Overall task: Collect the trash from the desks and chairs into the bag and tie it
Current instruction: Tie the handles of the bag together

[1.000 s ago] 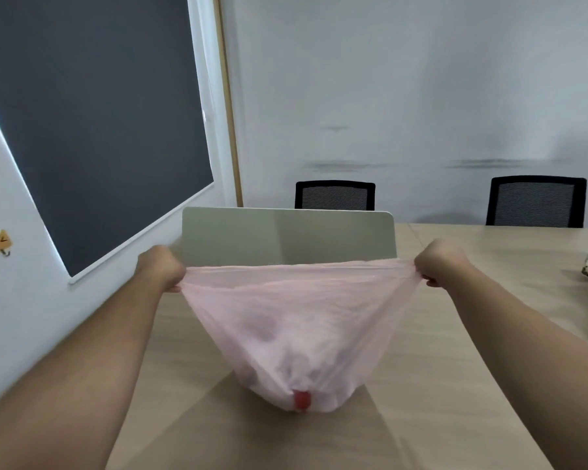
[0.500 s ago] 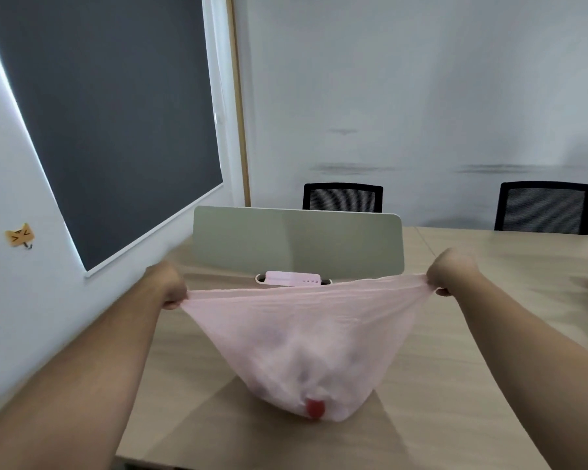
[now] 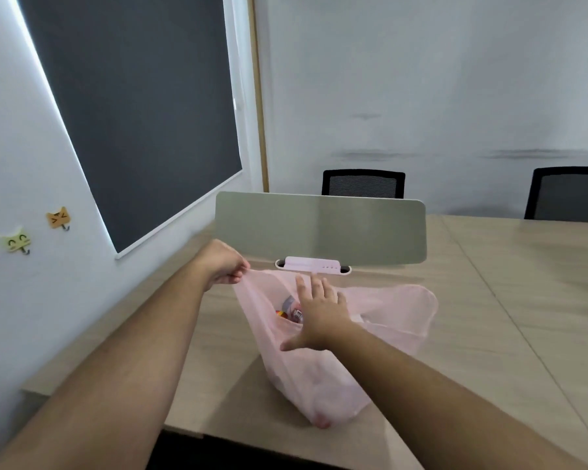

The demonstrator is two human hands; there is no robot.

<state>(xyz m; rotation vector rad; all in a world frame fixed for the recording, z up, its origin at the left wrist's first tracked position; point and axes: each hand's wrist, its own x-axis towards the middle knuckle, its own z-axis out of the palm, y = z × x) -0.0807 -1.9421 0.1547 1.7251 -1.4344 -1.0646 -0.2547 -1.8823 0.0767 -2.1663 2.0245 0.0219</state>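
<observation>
Thin pink translucent plastic bag (image 3: 319, 378), trash (image 3: 291, 308) inside, sits near-centre on pale wooden desk (image 3: 489, 317); left hand (image 3: 223, 266) pinches its left rim upright, right hand (image 3: 319, 313) splayed, empty, over the mouth, likely to gather it for tying.

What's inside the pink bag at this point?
Through the open mouth of the bag, a few colourful wrappers show beside the right hand. That hand covers part of the opening, and the cloudy plastic hides whatever lies lower.
</observation>
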